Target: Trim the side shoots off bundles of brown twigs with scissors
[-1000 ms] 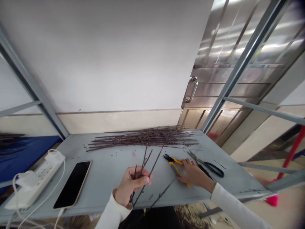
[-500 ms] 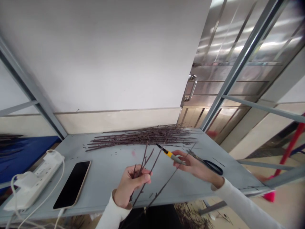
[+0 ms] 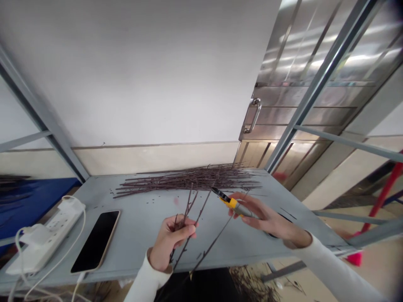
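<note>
Tightly curled, the left hand [image 3: 173, 241] grips thin twigs [image 3: 195, 222] — the right hand [image 3: 267, 220] holds yellow-handled pliers [image 3: 232, 203].

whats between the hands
Dark twigs fan out from the left hand toward the right hand, over the grey table, as the head view shows.

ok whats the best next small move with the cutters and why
I'd probably bring the tips of the yellow-handled cutters in to the nearest side shoot. Your right hand holds them with the tips pointing toward the reddish-brown twigs, and your left hand grips those twigs steadily, with the side shoots sticking out close by.
</note>
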A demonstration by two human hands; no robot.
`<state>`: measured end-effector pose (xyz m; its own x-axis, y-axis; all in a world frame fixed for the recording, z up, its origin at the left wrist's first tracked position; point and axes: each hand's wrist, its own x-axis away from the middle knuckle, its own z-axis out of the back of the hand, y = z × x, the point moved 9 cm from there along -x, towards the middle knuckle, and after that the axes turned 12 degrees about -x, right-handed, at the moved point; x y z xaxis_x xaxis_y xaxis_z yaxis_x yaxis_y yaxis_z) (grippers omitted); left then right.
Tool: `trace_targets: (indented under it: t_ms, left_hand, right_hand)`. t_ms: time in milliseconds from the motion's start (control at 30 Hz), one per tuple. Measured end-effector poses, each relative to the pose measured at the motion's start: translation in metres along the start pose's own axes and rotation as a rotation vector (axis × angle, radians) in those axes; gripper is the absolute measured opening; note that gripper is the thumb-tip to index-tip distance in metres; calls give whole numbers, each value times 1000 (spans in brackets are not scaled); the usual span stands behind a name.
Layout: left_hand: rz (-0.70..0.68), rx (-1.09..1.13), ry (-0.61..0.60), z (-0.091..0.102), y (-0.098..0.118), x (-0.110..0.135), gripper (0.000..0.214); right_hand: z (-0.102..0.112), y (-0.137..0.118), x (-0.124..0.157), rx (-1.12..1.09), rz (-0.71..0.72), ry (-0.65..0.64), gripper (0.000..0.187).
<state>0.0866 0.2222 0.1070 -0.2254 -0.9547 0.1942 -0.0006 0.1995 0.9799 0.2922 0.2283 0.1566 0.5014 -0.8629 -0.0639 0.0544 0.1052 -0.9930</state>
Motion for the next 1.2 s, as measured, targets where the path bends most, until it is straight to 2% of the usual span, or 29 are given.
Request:
trace_targets:
  t_ms: [233, 433, 600, 800, 900, 1000, 1133, 1200]
  left_hand:
    - [3, -50, -26, -3, -5, 0, 33]
    - [8, -55, -38, -4, -1, 2, 32]
    - [7, -71, -32, -4, 4, 2, 33]
    - [5, -73, -34, -5, 2, 2, 31]
    - [1, -49, -50, -6, 2, 2, 30]
    - [-24, -69, -86, -8, 4, 2, 31]
    - [-86, -134, -92, -8, 8, 5, 35]
    - [-99, -148, -111, -10, 9, 6, 36]
  right_hand:
    - [0, -3, -1, 5, 9, 13, 48]
    - [2, -4, -2, 91, -6, 19, 50]
    - [8, -4, -6, 206, -31, 55, 44]
    - [6, 7, -7, 95, 1, 96, 44]
    - [4, 14, -5, 32, -44, 122, 48]
    - [-4, 14, -5, -83, -131, 84, 52]
    - [-24, -3, -5, -183, -163, -78, 40]
    - [-28, -8, -6, -214, -185, -95, 35]
